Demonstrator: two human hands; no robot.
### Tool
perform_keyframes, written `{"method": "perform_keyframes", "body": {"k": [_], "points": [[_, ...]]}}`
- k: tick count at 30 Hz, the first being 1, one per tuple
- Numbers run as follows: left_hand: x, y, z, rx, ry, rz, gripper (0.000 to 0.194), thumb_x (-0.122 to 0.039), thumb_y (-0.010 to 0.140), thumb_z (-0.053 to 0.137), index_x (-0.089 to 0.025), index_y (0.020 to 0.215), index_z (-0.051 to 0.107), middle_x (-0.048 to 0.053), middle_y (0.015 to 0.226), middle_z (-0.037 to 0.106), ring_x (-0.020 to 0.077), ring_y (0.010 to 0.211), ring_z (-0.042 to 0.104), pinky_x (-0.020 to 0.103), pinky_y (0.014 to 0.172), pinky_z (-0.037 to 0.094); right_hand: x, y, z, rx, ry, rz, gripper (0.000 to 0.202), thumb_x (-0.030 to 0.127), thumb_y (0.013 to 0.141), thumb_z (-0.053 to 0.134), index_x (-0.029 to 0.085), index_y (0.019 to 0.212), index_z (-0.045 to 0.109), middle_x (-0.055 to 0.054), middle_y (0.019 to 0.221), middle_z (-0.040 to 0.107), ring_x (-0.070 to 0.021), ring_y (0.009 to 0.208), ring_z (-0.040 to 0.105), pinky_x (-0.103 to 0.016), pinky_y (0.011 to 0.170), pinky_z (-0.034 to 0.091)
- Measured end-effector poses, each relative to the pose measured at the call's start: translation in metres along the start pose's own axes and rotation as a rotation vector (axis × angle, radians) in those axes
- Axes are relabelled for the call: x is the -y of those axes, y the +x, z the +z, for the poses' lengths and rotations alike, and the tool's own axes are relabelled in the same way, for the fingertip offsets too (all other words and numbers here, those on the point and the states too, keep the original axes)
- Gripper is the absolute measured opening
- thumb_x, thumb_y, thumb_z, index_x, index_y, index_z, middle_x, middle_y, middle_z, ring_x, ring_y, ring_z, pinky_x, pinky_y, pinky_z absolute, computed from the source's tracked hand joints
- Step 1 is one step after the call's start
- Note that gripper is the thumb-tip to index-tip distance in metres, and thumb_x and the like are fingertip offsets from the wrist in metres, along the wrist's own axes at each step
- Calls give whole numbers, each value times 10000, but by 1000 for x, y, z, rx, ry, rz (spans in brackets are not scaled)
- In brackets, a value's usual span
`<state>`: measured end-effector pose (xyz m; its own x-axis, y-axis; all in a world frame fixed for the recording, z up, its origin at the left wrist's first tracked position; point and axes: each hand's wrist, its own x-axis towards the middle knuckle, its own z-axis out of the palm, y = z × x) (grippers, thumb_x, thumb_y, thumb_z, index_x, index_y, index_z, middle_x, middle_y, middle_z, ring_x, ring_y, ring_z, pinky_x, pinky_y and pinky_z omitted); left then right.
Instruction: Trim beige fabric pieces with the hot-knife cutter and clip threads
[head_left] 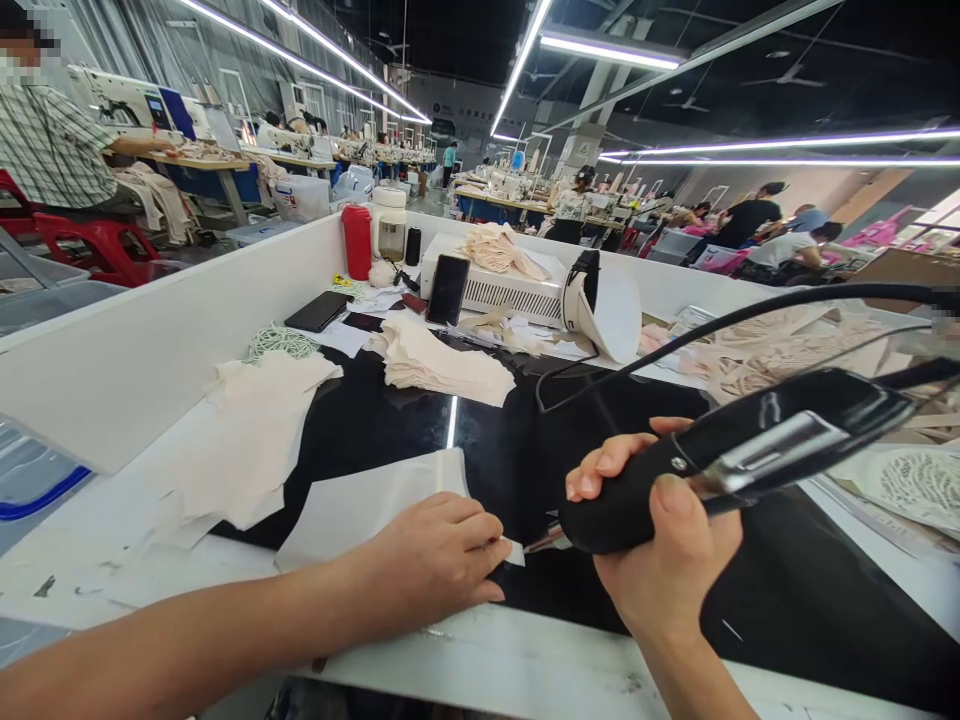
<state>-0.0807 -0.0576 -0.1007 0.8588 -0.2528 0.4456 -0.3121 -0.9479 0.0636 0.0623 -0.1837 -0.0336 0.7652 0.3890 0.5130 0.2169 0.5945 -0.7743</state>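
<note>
My right hand (667,540) is wrapped round a thick black corded hand tool (645,500) with a silver lever and a thin metal tip pointing left. The metal tip sits close to the corner of a white sheet (367,500), right beside my left fingers; whether it touches cannot be made out. My left hand (442,550) lies over that sheet, its fingers closed together on the right end. Under both hands is a glossy black work surface (525,450). Farther off on it rests a stack of cream fabric pieces (446,362); more cream fabric (255,430) lies to the left.
The tool's black cable (750,310) arches above the right side. Toward the back are a phone (448,290), a white vented box (495,290), a white lamp-like shade (611,310) and a red container (357,243). White boards (187,340) border the table. Fabric strips (795,365) pile at right.
</note>
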Motion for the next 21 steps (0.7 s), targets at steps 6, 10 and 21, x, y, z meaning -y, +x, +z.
{"method": "perform_keyframes", "body": {"k": [6,10,21], "points": [[0,-1,1,36,10,-17,367,-393,962,731,-132,1197,626,70,1072,672,232,1020,630,356,910,523,3,-5,2,-3,5,13,371,395,788,805,257,1075,614,50,717,651,-138,517,601,-273,457,533],[1,0,1,28,4,-20,355,-391,965,726,-144,1198,621,65,1081,675,229,1034,636,364,926,523,3,-7,2,-7,-12,29,351,363,802,800,252,1074,607,47,723,654,-138,526,610,-279,471,542],[14,-2,-7,33,-44,36,111,-264,1039,608,-162,1061,644,51,1026,706,197,1002,653,356,1021,479,6,-5,-5,-46,-56,13,371,381,753,807,249,1046,624,49,704,651,-142,516,593,-294,476,543]]}}
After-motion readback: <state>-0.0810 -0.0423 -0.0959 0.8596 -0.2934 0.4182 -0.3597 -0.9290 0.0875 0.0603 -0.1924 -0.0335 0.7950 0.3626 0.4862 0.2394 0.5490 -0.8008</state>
